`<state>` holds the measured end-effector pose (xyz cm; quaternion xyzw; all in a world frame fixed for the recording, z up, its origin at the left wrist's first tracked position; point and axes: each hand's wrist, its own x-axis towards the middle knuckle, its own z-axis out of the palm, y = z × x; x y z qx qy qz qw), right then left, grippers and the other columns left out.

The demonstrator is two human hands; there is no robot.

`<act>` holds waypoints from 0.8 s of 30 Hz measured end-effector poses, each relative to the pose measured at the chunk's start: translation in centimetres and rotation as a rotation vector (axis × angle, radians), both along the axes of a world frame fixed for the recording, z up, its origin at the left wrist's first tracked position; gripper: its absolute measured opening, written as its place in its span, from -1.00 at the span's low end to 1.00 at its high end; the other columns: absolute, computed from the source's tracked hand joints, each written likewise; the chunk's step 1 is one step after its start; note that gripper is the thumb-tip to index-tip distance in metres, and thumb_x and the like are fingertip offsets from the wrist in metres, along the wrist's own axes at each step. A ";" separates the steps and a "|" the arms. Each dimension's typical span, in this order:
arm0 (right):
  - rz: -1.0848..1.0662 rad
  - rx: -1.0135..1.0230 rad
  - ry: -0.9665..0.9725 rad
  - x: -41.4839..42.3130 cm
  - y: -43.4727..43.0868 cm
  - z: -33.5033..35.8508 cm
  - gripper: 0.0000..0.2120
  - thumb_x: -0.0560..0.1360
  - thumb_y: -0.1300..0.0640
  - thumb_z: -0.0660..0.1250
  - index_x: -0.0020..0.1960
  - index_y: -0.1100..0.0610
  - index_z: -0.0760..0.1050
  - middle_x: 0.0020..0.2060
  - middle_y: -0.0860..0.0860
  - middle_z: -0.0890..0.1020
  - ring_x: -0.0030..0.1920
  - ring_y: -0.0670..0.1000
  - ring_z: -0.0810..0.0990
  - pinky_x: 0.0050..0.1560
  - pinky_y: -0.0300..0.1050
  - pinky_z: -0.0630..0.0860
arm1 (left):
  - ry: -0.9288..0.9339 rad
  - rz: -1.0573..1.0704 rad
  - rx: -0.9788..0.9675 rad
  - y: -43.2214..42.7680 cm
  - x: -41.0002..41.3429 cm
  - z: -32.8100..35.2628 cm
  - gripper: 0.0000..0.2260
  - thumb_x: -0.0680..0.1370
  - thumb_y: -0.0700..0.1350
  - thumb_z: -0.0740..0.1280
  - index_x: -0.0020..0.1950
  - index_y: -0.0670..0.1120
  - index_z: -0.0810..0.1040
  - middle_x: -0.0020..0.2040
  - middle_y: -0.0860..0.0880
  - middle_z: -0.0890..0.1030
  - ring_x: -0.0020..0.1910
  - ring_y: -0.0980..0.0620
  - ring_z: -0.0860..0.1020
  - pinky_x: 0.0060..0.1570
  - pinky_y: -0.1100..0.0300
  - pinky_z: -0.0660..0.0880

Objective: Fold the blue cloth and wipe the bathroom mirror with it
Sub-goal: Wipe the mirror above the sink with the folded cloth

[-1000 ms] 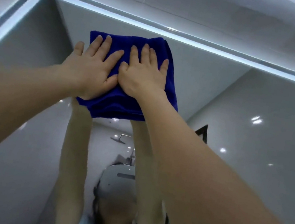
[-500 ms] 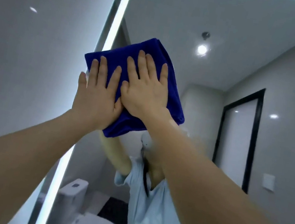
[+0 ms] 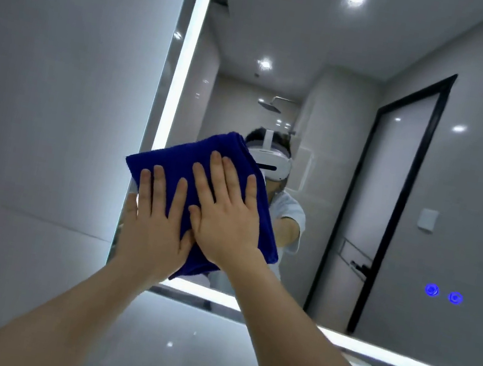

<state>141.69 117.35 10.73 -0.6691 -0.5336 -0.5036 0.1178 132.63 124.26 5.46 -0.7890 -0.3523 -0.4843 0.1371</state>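
- Hands flat: left hand and right hand press side by side on the folded dark-blue terry cloth, fingers straight and slightly spread, gripping nothing.
- Cloth lies against the lit-edged bathroom mirror, near its lower left corner.
- Two small glowing blue buttons sit at the mirror's lower right.

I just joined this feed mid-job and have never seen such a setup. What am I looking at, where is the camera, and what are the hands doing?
There is no machine: a person works bare-handed. The single camera sits on their head, at the white headset reflected in the mirror. The left hand and right hand press a folded blue cloth flat against the glass near its lit left edge, fingers straight. Two blue lit buttons glow at the lower right.
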 end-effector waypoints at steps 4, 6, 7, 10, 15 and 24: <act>-0.002 0.027 0.031 0.9 -1.2 -4.4 -0.46 0.46 -0.02 -0.02 0.41 0.05 0.32 0.41 0.06 0.36 0.41 0.06 0.34 0.36 0.13 0.21 | 0.064 -0.022 -0.060 -1.4 0.5 -3.5 -0.40 0.47 0.07 0.04 0.41 -0.25 0.18 0.35 -0.42 0.31 0.31 -0.43 0.32 0.12 -0.29 0.39; -0.007 0.029 0.045 1.4 -1.8 -6.0 -0.45 0.45 -0.03 -0.01 0.41 0.05 0.31 0.40 0.07 0.37 0.40 0.07 0.33 0.36 0.13 0.22 | 0.104 -0.036 -0.076 -2.0 0.6 -4.8 -0.39 0.46 0.08 0.04 0.42 -0.24 0.17 0.36 -0.41 0.31 0.31 -0.43 0.32 0.12 -0.28 0.39; -0.014 0.017 0.048 1.7 -2.1 -6.8 -0.45 0.45 -0.03 -0.01 0.42 0.05 0.27 0.41 0.07 0.36 0.41 0.07 0.31 0.36 0.12 0.20 | 0.127 -0.041 -0.074 -2.2 0.6 -5.5 -0.38 0.46 0.10 0.05 0.43 -0.23 0.17 0.36 -0.41 0.30 0.32 -0.42 0.31 0.12 -0.28 0.39; -0.024 0.033 0.048 2.9 -3.0 -9.0 -0.45 0.47 -0.04 0.00 0.44 0.05 0.16 0.42 0.07 0.34 0.42 0.07 0.21 0.36 0.11 0.14 | 0.205 -0.048 -0.034 -2.8 0.4 -7.2 -0.36 0.46 0.16 0.04 0.44 -0.20 0.17 0.38 -0.39 0.28 0.35 -0.39 0.25 0.15 -0.28 0.37; -0.069 0.100 0.161 2.9 -4.8 -13.0 -0.46 0.46 -0.03 0.02 0.42 0.07 0.17 0.37 0.10 0.41 0.37 0.09 0.23 0.28 0.15 0.35 | 0.350 -0.059 0.011 -4.4 -0.3 -8.5 -0.34 0.40 0.19 0.30 0.38 -0.15 0.32 0.35 -0.33 0.37 0.34 -0.32 0.29 0.06 -0.32 0.41; -0.085 0.058 0.183 2.1 -6.2 -12.6 -0.26 0.23 -0.07 0.53 0.36 0.06 0.40 0.31 0.10 0.48 0.29 0.12 0.48 0.18 0.12 0.46 | 0.322 -0.106 -0.021 -5.8 -1.9 -4.8 -0.30 0.27 -0.13 0.54 0.35 -0.23 0.39 0.25 -0.32 0.48 -0.02 -0.30 0.58 -0.13 -0.13 0.56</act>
